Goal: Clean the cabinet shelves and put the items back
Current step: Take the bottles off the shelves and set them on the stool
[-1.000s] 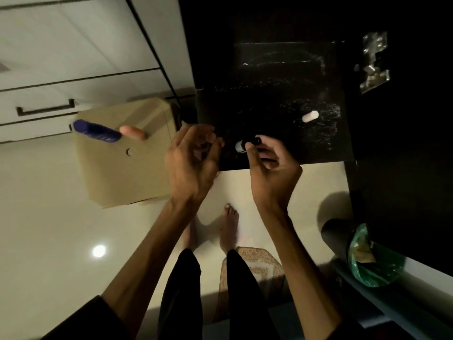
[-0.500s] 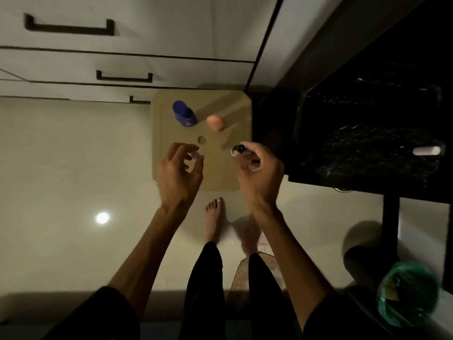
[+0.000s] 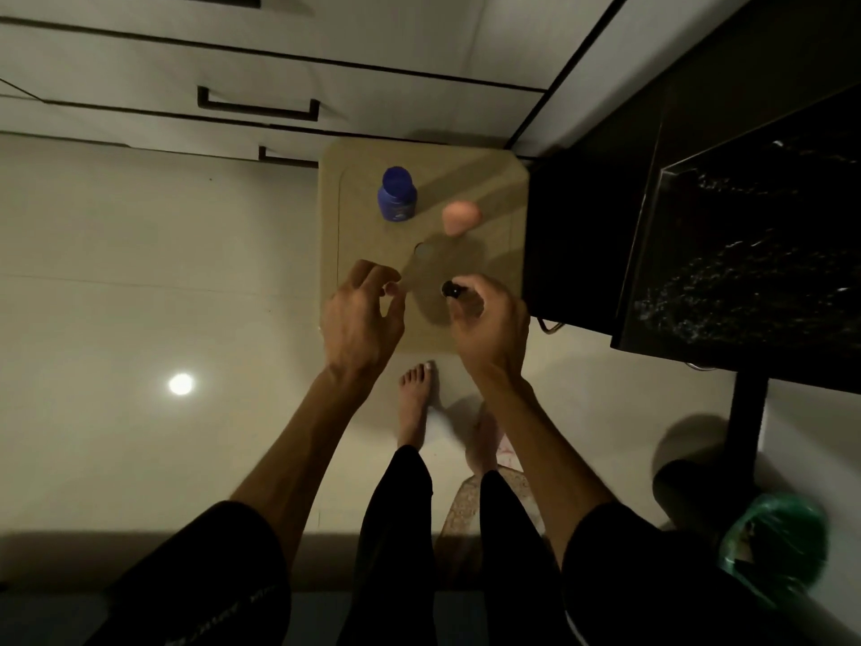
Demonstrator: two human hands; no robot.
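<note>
My right hand (image 3: 489,326) is closed around a small dark-capped tube (image 3: 451,289), held just above the near part of a tan stool top (image 3: 498,179). My left hand (image 3: 361,319) hovers beside it with curled, spread fingers and nothing visible in them. On the stool stand a blue bottle (image 3: 397,194) and a pink egg-shaped sponge (image 3: 460,217). The dark cabinet shelf (image 3: 745,272) lies to the right, its surface speckled with pale streaks.
White drawers with dark handles (image 3: 258,104) line the far wall. A bin with a green liner (image 3: 773,547) stands at lower right beside a dark cabinet leg (image 3: 748,421). My bare feet (image 3: 417,398) rest on the glossy floor, and a patterned mat (image 3: 459,510) lies behind them.
The view swung from the dark shelf to the stool. My right hand carried the small tube from the shelf edge over the stool; my left hand came along beside it.
</note>
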